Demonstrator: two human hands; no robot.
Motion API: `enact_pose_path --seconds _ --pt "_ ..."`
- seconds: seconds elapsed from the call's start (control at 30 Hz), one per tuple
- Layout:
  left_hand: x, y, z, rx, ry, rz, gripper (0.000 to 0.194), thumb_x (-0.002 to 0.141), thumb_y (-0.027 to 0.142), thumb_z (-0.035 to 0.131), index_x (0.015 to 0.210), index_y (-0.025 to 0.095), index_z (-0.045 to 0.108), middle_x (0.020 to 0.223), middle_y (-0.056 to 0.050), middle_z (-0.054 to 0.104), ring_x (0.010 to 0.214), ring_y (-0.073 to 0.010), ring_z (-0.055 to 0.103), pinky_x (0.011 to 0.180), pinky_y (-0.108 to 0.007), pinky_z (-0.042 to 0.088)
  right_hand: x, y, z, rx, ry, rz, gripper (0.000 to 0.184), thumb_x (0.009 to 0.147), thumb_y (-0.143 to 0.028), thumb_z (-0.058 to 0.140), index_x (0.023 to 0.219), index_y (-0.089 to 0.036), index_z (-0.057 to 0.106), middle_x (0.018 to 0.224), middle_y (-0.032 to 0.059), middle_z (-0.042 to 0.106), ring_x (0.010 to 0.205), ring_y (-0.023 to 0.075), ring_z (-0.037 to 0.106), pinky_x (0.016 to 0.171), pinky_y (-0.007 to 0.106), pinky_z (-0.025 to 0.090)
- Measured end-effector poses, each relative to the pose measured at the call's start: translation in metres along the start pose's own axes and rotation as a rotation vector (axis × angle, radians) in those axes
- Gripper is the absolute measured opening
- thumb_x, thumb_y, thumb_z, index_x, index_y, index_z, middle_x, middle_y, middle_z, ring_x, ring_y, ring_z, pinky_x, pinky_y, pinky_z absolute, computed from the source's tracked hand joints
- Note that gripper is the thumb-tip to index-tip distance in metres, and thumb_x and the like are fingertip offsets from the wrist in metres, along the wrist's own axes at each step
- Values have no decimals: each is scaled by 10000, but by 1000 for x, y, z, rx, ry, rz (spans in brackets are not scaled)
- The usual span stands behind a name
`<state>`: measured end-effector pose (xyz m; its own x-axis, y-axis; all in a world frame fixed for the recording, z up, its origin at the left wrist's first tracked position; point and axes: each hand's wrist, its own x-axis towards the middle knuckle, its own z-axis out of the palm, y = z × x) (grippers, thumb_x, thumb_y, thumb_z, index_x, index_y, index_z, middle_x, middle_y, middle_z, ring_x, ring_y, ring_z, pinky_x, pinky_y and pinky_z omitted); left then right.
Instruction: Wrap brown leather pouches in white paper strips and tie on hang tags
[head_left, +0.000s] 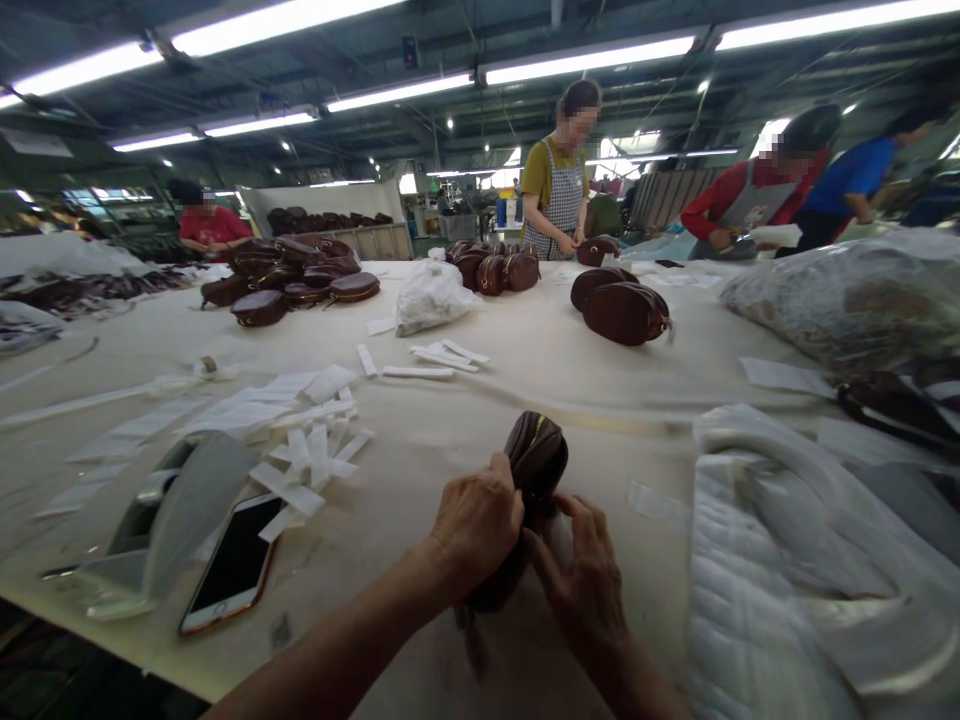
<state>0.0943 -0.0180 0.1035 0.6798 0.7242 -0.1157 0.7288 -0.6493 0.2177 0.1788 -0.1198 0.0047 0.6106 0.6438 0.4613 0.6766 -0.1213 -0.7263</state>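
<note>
A small dark brown leather bag (537,450) with a gold zipper stands on edge on the table in front of me. My left hand (480,515) is closed on its left side, fingers curled near the zipper. On the other side my right hand (581,570) has its thumb and fingers bent around the bag's edge, touching it. The lower part of the bag is partly hidden by my hands, and what the fingertips pinch there does not show.
Left of me lie a phone (232,565), a tape dispenser (161,520) and white paper strips (319,455). Finished-looking brown bags (626,312) and a bag pile (292,270) sit farther back. Plastic wrap (750,570) covers the right. Co-workers stand beyond the table.
</note>
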Motion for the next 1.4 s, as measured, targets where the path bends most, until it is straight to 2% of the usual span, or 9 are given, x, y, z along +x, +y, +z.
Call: enact_pose_path --seconds 0.23,0.4,0.6,0.7,0.8,0.97,1.1,1.23,1.4 --pt "16 1 -3 21 -74 37 211 754 227 467 945 138 483 823 -123 666 817 -280 654 652 -303 455 6 -10 7 298 -78 444 444 661 -394 661 1031 -168 561 1021 114 619 966 273 609 829 414 514" --pt "20 0 0 32 -111 56 242 719 243 485 936 135 480 841 -134 664 839 -282 645 677 -304 455 6 -2 4 595 -139 524 354 681 -347 630 979 -155 629 951 92 693 899 244 654 764 357 545" --pt "18 -1 2 17 -123 74 208 750 254 436 924 146 472 817 -117 668 803 -273 646 646 -297 435 5 -1 8 696 -60 565 367 669 -366 658 959 -143 684 936 91 709 869 244 654 745 357 542" --pt "19 -3 2 4 -118 70 203 756 255 436 923 147 475 820 -114 665 797 -271 642 635 -294 420 8 -4 8 614 -62 541 354 670 -361 634 941 -140 690 952 100 690 863 239 649 708 334 545" --pt "20 -4 2 -4 -128 66 200 755 245 446 926 146 478 825 -107 662 803 -260 637 638 -286 407 11 -6 8 463 -106 448 317 718 -343 574 947 -157 687 995 103 662 884 229 638 678 307 536" --pt "21 -5 -1 -26 -145 62 182 765 225 457 928 147 479 808 -91 654 793 -249 630 631 -279 384 13 -10 11 -51 -167 214 254 820 -251 462 975 -181 649 987 93 645 797 192 637 660 283 487" --pt "20 -6 -1 -58 -132 56 175 763 216 472 922 143 485 792 -88 648 774 -249 620 614 -280 364 18 -20 11 -357 -301 135 213 861 -193 429 959 -147 612 926 116 643 752 204 637 608 274 456" --pt "20 -10 3 -89 -111 56 164 758 213 474 904 141 496 778 -85 637 766 -252 608 613 -285 354 26 -32 14 -476 -444 136 245 850 -66 390 968 -101 602 913 157 629 788 262 635 612 314 455" --pt "22 -14 2 -122 -89 29 156 747 184 478 893 133 497 774 -81 624 736 -231 588 603 -276 346 35 -37 26 -456 -463 120 251 830 -30 399 929 -95 620 893 181 627 778 282 626 584 318 438"
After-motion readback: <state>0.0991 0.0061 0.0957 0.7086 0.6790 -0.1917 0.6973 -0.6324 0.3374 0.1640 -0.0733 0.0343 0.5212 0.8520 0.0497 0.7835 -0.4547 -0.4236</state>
